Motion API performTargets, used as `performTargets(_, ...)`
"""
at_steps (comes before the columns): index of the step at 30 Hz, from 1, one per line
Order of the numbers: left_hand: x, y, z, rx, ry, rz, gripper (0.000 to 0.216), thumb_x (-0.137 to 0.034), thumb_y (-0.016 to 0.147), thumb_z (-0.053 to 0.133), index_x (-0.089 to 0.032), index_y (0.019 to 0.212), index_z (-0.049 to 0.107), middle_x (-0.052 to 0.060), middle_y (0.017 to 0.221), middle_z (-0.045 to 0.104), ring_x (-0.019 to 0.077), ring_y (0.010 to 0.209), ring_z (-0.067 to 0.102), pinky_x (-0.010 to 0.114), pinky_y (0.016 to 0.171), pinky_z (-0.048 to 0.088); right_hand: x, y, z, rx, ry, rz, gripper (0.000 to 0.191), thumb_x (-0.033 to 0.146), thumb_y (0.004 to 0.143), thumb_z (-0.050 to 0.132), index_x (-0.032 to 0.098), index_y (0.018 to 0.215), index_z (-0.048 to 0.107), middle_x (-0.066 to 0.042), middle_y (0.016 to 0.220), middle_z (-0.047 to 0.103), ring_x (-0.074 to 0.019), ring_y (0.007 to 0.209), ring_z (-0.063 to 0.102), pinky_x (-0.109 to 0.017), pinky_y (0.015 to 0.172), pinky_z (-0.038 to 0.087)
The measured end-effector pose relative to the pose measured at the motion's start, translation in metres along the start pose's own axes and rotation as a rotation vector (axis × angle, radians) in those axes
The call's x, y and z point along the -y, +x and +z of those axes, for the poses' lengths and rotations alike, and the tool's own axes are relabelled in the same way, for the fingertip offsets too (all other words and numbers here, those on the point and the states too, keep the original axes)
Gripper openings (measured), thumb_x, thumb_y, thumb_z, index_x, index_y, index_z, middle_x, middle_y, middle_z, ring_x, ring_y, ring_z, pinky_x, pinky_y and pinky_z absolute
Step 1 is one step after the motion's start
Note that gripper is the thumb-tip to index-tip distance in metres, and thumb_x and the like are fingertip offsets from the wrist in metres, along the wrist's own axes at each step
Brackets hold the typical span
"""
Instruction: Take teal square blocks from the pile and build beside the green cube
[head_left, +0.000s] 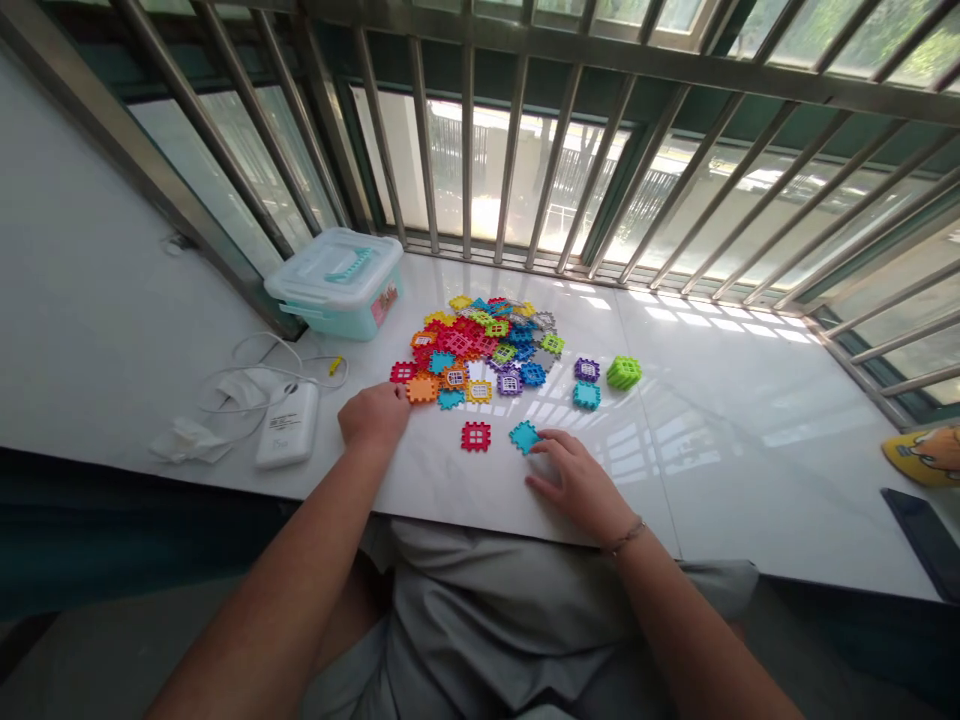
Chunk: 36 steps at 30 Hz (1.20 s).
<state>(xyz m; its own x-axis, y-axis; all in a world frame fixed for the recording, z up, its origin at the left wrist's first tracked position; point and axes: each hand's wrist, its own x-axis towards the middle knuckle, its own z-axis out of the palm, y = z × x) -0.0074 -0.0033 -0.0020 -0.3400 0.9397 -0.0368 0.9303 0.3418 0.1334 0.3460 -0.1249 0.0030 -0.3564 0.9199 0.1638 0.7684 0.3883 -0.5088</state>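
Note:
A pile of colourful square interlocking plastic tiles (484, 345) lies on the white marble sill (712, 450). My left hand (373, 416) rests curled on the sill, its fingertips at an orange tile (422, 389) on the pile's near edge. My right hand (576, 480) lies with fingers spread, its fingertips touching a blue tile (524, 436). A red tile (475, 436) lies just left of the blue one. A green cube built of tiles (624, 372) stands right of the pile, near a teal tile (586, 395) and a purple one (586, 369).
A lidded teal plastic box (337, 283) stands at the back left. A white power bank (288, 423) with cables and crumpled tissue lies to the left. Metal window bars (510, 150) run behind. A dark phone (926, 540) and a yellow object (926, 455) sit far right.

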Motion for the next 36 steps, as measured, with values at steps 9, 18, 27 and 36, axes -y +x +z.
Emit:
performTargets(9,0.004,-0.012,-0.007,-0.026,-0.045,0.021,0.049,-0.046,0.102,0.039,-0.022,0.106,0.082,0.018,0.103,0.08,0.0306,0.088,0.07,0.033,0.066,0.034,0.003,-0.055,0.018,-0.2,-0.138,0.08,0.024,0.032,0.106,0.058,0.022,0.127,0.064,-0.016,0.145,0.063,-0.0325,0.138,0.058,-0.056,0.123,0.045)
performTargets(18,0.04,-0.1,-0.003,-0.089,-0.145,0.153,0.042,-0.044,0.103,0.043,-0.023,0.069,0.056,0.007,0.073,0.067,0.021,0.068,0.051,0.035,0.064,0.022,0.007,-0.06,0.019,-0.281,-0.119,0.087,0.013,0.024,0.104,0.057,0.024,0.11,0.068,-0.013,0.133,0.071,-0.0298,0.128,0.062,-0.053,0.119,0.047)
performTargets(27,0.091,-0.263,0.07,0.159,-0.486,0.302,0.041,-0.052,0.103,0.046,-0.027,0.07,0.046,0.001,0.07,0.06,0.0219,0.068,0.059,0.035,0.07,0.044,0.01,-0.059,0.017,-0.306,-0.138,0.096,0.014,0.022,0.101,0.059,0.025,0.107,0.071,-0.013,0.129,0.073,-0.0297,0.124,0.064,-0.051,0.114,0.051)
performTargets(36,0.093,-0.266,0.108,0.129,-0.664,0.079,0.037,-0.063,0.091,0.055,-0.027,0.094,0.056,0.009,0.095,0.068,0.0334,0.097,0.072,0.048,0.093,0.06,0.008,-0.06,0.02,-0.307,-0.142,0.095,0.015,0.02,0.1,0.058,0.024,0.106,0.07,-0.013,0.129,0.073,-0.0289,0.126,0.064,-0.049,0.114,0.05)
